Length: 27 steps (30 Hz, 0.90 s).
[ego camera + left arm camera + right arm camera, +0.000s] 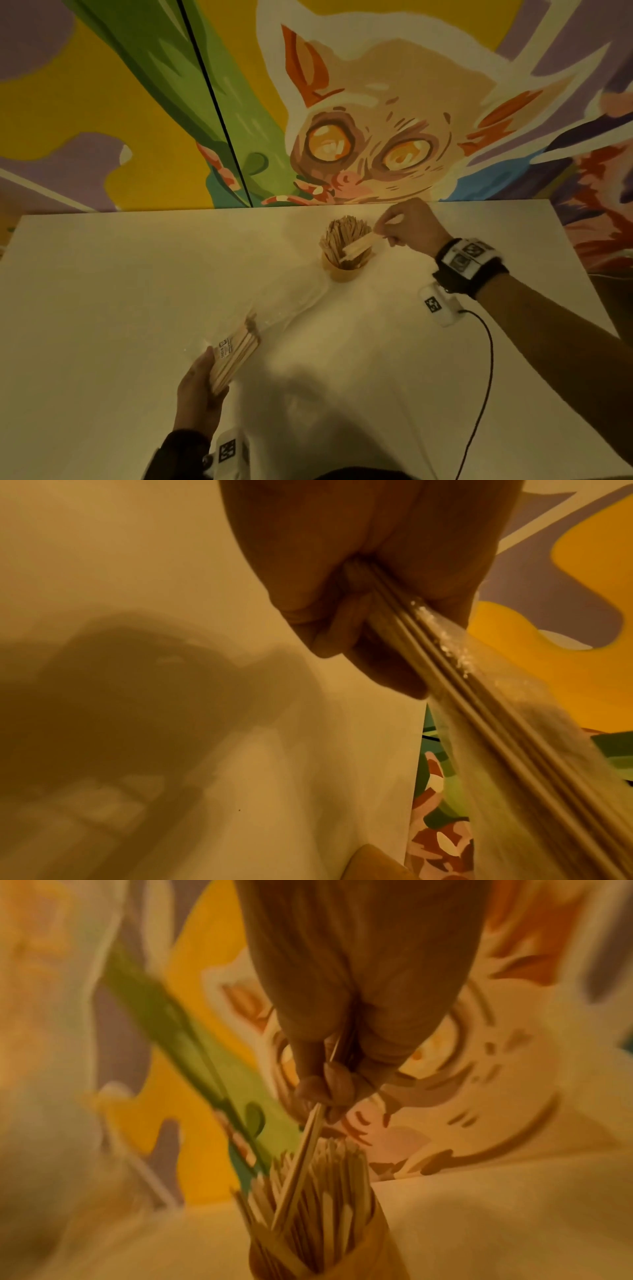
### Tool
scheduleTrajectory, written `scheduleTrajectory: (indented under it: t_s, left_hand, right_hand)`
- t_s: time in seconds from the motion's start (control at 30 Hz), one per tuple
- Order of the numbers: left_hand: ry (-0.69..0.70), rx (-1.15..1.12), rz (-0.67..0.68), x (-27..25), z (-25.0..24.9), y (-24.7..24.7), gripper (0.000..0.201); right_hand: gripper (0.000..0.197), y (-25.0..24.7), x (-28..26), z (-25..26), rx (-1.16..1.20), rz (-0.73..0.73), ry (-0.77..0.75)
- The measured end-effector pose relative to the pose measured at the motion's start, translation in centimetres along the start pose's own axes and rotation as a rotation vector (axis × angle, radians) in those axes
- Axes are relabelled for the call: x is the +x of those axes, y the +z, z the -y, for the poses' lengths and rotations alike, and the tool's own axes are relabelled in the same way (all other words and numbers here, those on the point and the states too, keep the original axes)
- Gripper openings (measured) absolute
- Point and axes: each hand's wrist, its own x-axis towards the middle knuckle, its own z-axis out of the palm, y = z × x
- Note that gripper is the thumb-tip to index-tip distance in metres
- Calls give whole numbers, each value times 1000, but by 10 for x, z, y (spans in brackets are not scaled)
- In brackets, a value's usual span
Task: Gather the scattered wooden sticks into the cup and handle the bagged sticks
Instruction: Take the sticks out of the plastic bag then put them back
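Cup (pixel 346 270) packed w/ sticks at table (pixel 102 308) far side, right hand (pixel 412 226) pinching few sticks (pixel 358 247) over cup rim, left hand (pixel 198 394) gripping bagged sticks (pixel 236 353), well nearer than cup

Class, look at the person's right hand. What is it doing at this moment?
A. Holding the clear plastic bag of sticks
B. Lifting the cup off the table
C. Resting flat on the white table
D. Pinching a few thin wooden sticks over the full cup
D: the right hand pinches a few thin wooden sticks, their lower ends among those filling the round tan cup.
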Motion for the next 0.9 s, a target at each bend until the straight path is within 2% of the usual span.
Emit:
scheduleTrajectory:
  t_s: [0.1, 0.2, 0.3, 0.43, 0.53, 0.67, 0.73, 0.77, 0.83, 0.9]
  left_hand:
    - [-79, -82, 3, 4, -1, 1, 22]
    - [-78, -117, 18, 5, 3, 1, 24]
    - [-80, -142, 33, 3, 6, 4, 24]
    - [-92, -155, 67, 1, 13, 9, 25]
    - [-105, -181, 106, 1, 16, 12, 27]
    - [-107, -190, 146, -2, 15, 17, 31]
    - [-91, -196, 155, -3, 14, 19, 35]
    - [-85, -197, 153, -4, 13, 20, 37]
    - [-70, -171, 150, -5, 12, 23, 44]
    - [-46, -137, 160, -7, 11, 25, 61]
  right_hand:
    - [8, 28, 11, 15, -390, 115, -113]
    - [15, 61, 15, 15, -727, 309, -199]
    - [25, 85, 7, 4, -907, 418, -288]
    - [33, 88, 0, -1, -1009, 393, -310]
    - [33, 75, -7, 9, -949, 323, -322]
    - [37, 46, -31, 23, -782, 91, -408]
    - [26, 32, -50, 27, -578, -31, -513]
    - [18, 28, -61, 29, -408, -78, -518]
    - [6, 25, -86, 30, -47, -99, -359]
    - [7, 27, -108, 25, 281, 5, -135]
